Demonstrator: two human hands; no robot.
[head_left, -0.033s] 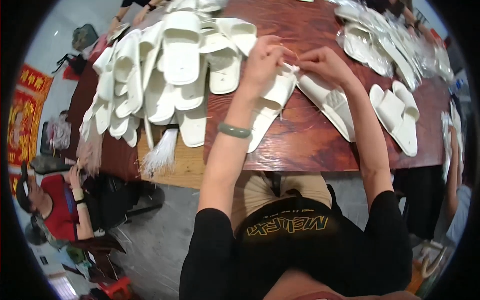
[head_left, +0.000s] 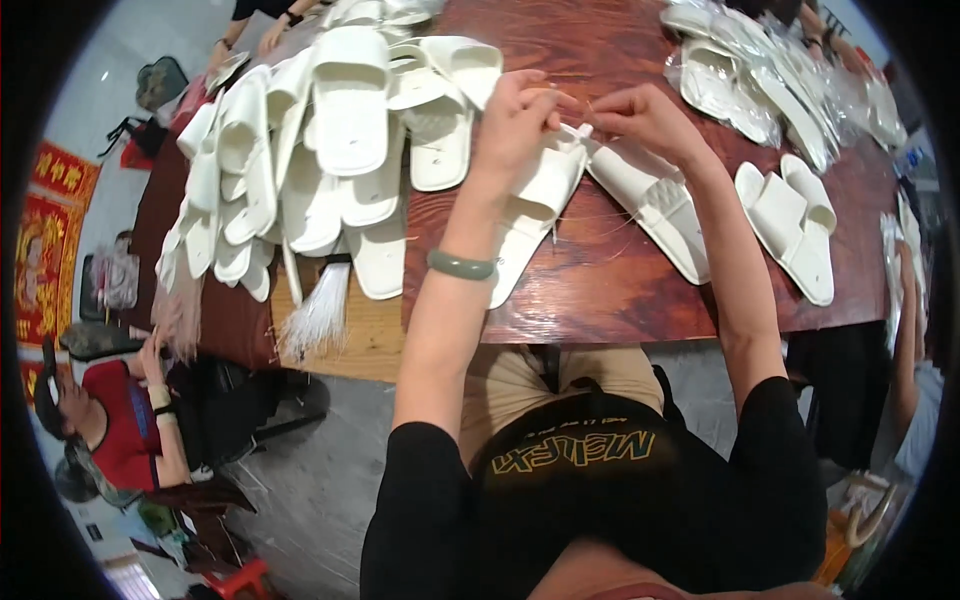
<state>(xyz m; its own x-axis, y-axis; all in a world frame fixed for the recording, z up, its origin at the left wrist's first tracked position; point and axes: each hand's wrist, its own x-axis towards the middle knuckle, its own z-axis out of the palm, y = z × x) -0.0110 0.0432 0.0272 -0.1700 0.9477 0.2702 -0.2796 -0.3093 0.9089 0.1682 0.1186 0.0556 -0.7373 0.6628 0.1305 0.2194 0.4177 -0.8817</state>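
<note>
Over the table, my left hand (head_left: 518,125) is closed with thumb and fingers pinched together. My right hand (head_left: 648,122) faces it, also in a pinch. A fine, pale thread (head_left: 586,108) shows between the two sets of fingertips, though its ends are hard to see. Below them lie two white slippers with their toe ends close together: the left slipper (head_left: 532,210) partly under my left hand, the right slipper (head_left: 655,205) under my right wrist. Loose thin threads (head_left: 610,226) trail over the wood between the slippers.
Piled white slippers (head_left: 350,100) crowd the left side, with a white thread bundle (head_left: 322,310) hanging nearby. A slipper pair (head_left: 790,225) lies right; plastic-wrapped slippers (head_left: 740,90) lie at far right. A seated person (head_left: 125,420) is at left; other people's arms reach in around the table.
My hands stay pinched close together and have shifted only slightly. The slippers and the rest of the scene sit a little differently in the picture, as the view has moved slightly.
</note>
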